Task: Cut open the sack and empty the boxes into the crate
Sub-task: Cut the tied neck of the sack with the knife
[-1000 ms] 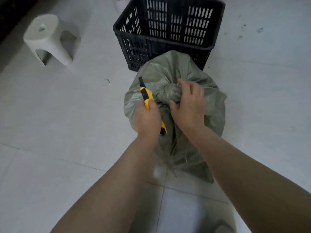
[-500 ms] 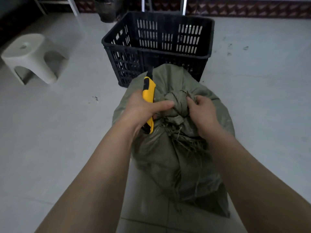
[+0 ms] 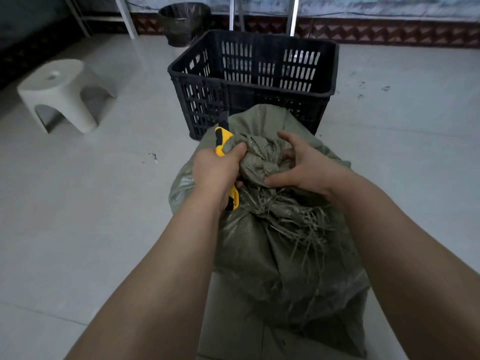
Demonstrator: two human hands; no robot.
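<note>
**A:** Head view, nearest first: where's the sack (image 3: pixel 272 255)?

**B:** Upright on the floor (image 3: pixel 104 203) between both forearms. Its tied knot (image 3: pixel 259 162) is on top, with frayed strands hanging below.

**A:** And the hands?

**B:** The left hand (image 3: pixel 215 170), at the sack's upper left, is wrapped round a yellow utility knife (image 3: pixel 222 137), thumb against the knot. The right hand (image 3: pixel 309 165) claws round the knot's right side, fingers bent, thumb tip beneath it.

**A:** Beyond the sack?

**B:** A black crate (image 3: pixel 254 74) just behind it, a white stool (image 3: pixel 62 92) well off to its left, and a dark bin (image 3: pixel 184 22) farthest back.
</note>
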